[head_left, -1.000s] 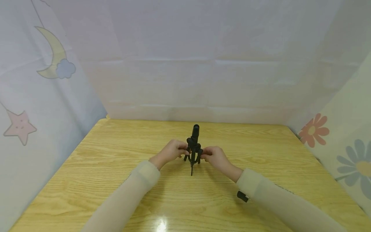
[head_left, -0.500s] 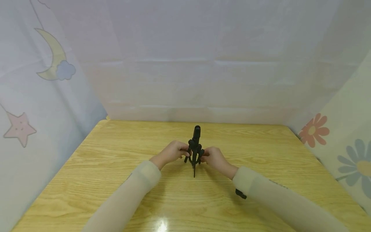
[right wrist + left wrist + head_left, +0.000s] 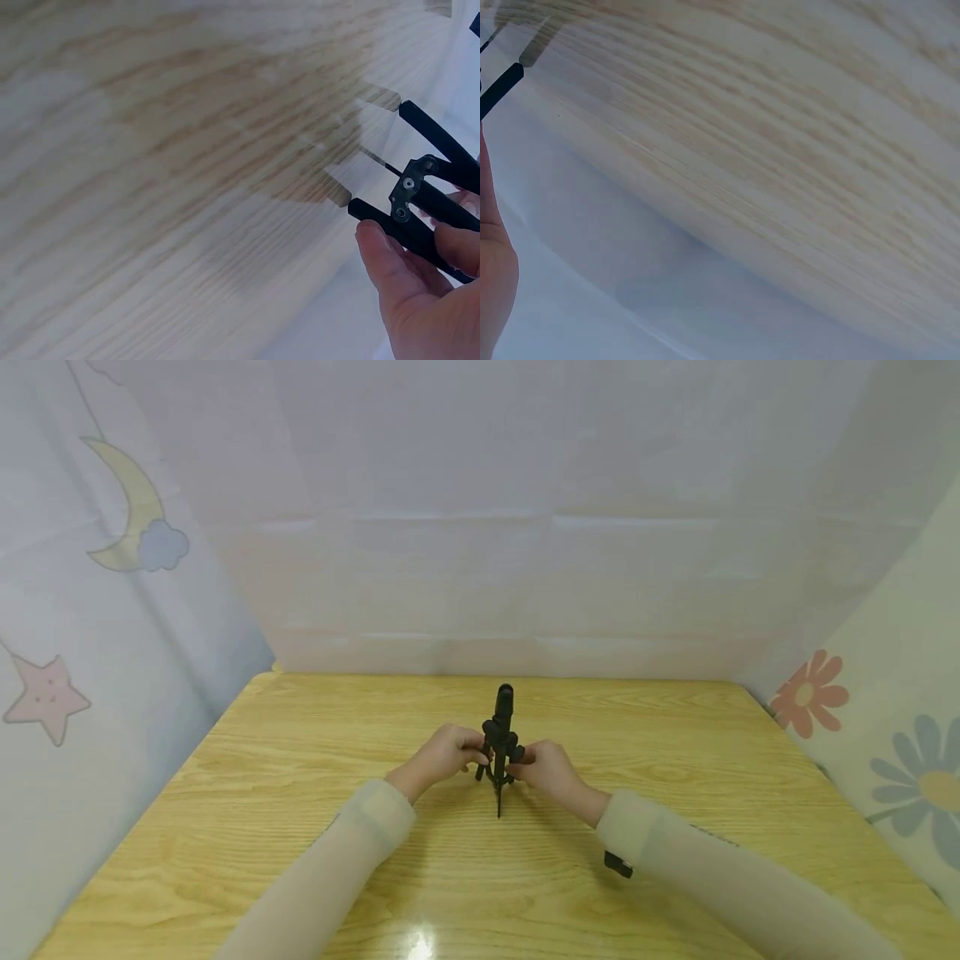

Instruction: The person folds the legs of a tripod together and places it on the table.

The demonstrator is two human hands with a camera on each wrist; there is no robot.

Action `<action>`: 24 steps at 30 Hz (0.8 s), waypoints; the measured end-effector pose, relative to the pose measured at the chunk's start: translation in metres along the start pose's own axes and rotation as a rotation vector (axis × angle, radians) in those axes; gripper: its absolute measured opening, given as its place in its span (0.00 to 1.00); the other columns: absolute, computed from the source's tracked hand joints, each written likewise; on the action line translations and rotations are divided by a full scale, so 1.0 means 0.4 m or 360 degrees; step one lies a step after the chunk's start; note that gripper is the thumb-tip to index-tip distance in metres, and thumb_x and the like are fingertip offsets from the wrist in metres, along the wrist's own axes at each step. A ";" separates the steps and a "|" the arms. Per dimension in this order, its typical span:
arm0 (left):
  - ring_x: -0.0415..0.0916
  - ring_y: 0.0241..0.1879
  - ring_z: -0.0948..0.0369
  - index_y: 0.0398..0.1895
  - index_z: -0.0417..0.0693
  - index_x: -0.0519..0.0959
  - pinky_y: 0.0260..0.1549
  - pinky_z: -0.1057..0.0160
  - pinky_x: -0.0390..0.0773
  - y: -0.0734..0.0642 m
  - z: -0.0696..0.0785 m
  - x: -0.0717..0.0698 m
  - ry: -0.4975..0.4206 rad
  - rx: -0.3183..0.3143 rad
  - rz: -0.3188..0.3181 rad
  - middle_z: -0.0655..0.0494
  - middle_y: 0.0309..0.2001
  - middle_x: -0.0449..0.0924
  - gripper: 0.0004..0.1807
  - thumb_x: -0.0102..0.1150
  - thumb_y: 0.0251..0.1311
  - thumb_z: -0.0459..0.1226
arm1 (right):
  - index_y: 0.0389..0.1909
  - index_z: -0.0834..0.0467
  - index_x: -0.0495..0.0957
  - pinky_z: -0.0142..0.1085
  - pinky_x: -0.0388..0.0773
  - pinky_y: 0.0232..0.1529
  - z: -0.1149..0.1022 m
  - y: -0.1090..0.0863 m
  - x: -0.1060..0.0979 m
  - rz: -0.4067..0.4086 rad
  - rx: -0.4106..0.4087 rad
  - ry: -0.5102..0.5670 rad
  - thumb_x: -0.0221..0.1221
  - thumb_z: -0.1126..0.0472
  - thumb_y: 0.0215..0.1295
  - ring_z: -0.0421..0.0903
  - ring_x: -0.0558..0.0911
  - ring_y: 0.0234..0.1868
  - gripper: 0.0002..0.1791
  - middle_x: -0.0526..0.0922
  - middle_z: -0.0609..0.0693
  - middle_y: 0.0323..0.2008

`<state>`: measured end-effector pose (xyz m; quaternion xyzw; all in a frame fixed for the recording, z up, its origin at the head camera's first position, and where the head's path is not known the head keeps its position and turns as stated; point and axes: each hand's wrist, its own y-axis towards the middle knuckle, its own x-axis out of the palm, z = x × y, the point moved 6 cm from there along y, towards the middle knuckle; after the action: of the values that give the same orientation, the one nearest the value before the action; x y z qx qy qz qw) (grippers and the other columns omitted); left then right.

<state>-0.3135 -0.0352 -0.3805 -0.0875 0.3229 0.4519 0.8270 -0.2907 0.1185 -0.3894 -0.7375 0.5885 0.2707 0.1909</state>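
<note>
A small black tripod stands over the middle of the table, its head leaning toward the back. In the head view my left hand pinches its left leg. My right hand grips the right leg from the other side. The right wrist view shows two legs joined by a metal brace, with thumb and fingers around the lower one. Leg tips hang close over the tabletop, which mirrors them. Only a leg end and the edge of my left hand show in the left wrist view.
The wooden table has a glossy surface. White cloth hangs behind it, with printed cloth at both sides. A black device shows beneath the right sleeve.
My right hand has shifted slightly left, and the tripod's right leg now sits nearer its centre. My left hand has stayed nearly in place. The tripod has swayed slightly.
</note>
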 end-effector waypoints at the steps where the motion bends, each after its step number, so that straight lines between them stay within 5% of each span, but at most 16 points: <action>1: 0.81 0.37 0.58 0.34 0.38 0.84 0.28 0.64 0.81 -0.001 0.002 0.000 0.0001 -0.0002 0.0003 0.48 0.35 0.85 0.04 0.60 0.61 0.29 | 0.31 0.68 0.85 0.39 0.80 0.30 -0.002 0.000 0.001 0.0000 -0.0014 -0.0001 0.63 0.68 0.62 0.48 0.83 0.29 0.06 0.86 0.57 0.29; 7: 0.81 0.36 0.58 0.33 0.38 0.84 0.28 0.65 0.81 -0.001 0.003 0.000 0.0025 0.0024 0.0026 0.49 0.35 0.85 0.04 0.61 0.61 0.29 | 0.31 0.68 0.85 0.39 0.80 0.32 -0.017 -0.002 0.002 0.0002 -0.0114 -0.0062 0.63 0.70 0.62 0.44 0.82 0.28 0.05 0.86 0.58 0.29; 15: 0.81 0.37 0.57 0.34 0.39 0.85 0.27 0.66 0.80 0.002 -0.001 0.002 0.0031 0.0003 0.0049 0.48 0.36 0.85 0.03 0.61 0.60 0.29 | 0.28 0.68 0.84 0.33 0.67 0.24 -0.029 0.000 0.009 -0.0014 -0.0201 -0.0158 0.61 0.72 0.61 0.40 0.67 0.18 0.05 0.82 0.54 0.20; 24: 0.82 0.36 0.54 0.33 0.39 0.84 0.25 0.66 0.80 0.002 0.000 0.010 0.0058 0.0016 0.0052 0.48 0.35 0.85 0.03 0.61 0.61 0.29 | 0.34 0.70 0.84 0.36 0.75 0.29 -0.014 0.001 0.010 -0.0107 -0.0196 -0.0154 0.61 0.73 0.62 0.42 0.77 0.25 0.04 0.86 0.57 0.28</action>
<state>-0.3126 -0.0321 -0.3829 -0.0863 0.3417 0.4621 0.8138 -0.2896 0.1119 -0.3875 -0.7533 0.5358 0.3350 0.1824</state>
